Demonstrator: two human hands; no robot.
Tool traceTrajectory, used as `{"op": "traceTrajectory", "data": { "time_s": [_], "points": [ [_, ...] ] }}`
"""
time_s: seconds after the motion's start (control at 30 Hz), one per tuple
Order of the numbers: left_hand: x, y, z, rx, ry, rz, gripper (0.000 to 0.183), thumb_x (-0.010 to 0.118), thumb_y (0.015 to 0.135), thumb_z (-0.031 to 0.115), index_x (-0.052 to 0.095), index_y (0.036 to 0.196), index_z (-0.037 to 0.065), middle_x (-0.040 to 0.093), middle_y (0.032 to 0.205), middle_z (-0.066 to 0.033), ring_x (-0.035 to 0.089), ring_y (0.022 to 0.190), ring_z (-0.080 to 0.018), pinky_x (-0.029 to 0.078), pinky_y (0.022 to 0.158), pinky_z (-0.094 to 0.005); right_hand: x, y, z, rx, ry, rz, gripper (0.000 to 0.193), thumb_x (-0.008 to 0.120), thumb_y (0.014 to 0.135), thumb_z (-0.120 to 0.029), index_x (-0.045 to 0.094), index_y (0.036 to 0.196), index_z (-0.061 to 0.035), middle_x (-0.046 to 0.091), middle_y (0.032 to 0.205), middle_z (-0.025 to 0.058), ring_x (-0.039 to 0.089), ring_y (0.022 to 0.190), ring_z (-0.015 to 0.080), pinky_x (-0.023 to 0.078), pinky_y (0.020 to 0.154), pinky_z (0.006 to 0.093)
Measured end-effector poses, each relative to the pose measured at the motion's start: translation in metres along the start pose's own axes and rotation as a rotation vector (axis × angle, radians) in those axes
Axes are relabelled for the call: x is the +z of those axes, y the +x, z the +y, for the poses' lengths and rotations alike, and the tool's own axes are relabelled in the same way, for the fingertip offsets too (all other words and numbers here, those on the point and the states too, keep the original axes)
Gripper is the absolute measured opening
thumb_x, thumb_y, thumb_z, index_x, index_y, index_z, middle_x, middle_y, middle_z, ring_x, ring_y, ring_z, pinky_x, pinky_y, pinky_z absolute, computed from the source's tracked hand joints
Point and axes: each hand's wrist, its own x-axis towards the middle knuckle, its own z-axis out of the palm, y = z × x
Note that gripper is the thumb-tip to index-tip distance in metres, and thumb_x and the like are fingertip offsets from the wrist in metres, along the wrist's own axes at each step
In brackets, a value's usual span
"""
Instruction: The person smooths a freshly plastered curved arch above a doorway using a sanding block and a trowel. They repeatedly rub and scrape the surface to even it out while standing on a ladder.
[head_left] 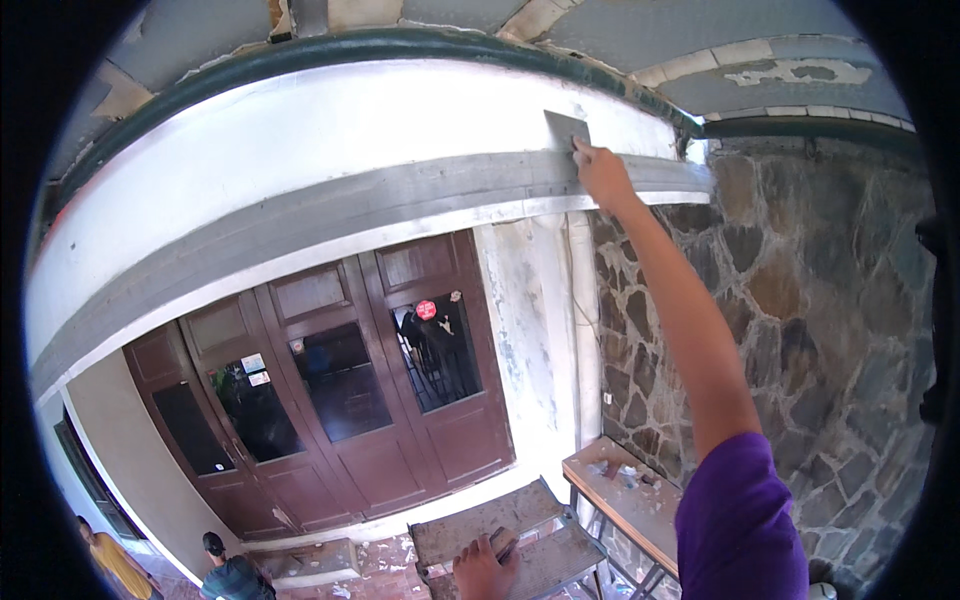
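My right arm, in a purple sleeve, reaches far up to the white wall band (330, 115) above the doors. The fingers of my right hand (604, 178) are closed on a putty knife (568, 127) with a broad grey blade, which lies against the white surface near its right end. Low in the view, my left hand (482, 572) is closed around a small brown, block-like thing (503, 543); its kind does not show clearly. A grey ledge (400, 190) runs along beneath the white band.
Brown wooden doors (340, 400) with glass panes stand below. A scaffold platform (480, 520) and a debris-strewn table (640, 500) are beneath me. The stone wall (800, 330) rises at right, a green pipe (400, 42) runs overhead. Two people stand lower left, one in yellow (118, 565), one in a cap (232, 580).
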Motion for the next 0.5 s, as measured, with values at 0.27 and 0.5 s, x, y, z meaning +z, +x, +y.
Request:
{"op": "traceTrajectory", "data": {
  "time_s": [0.27, 0.5],
  "points": [
    [0.014, 0.0, -0.007, 0.029, 0.05, 0.068, 0.065, 0.063, 0.087, 0.05, 0.052, 0.131, 0.003, 0.065, 0.114, -0.0236, 0.064, 0.103, -0.0389, 0.05, 0.09, -0.0499, 0.001, 0.005, 0.012, -0.174, -0.088, 0.041, 0.04, 0.055, 0.098, -0.024, 0.057, 0.137, -0.026, 0.066, 0.103, 0.0277, 0.064, 0.096, 0.0463, 0.05, 0.082, 0.0471],
    [0.019, 0.002, -0.011, 0.057, 0.08, 0.136, 0.066, 0.063, 0.087, 0.052, 0.052, 0.13, 0.003, 0.067, 0.109, -0.0228, 0.066, 0.096, -0.0389, 0.052, 0.085, -0.0499, -0.021, 0.005, 0.044, -0.31, -0.209, -0.052, 0.04, 0.052, 0.101, -0.026, 0.053, 0.14, -0.0359, 0.068, 0.108, 0.0221, 0.066, 0.097, 0.0415, 0.051, 0.086, 0.0473]
  ]
}}
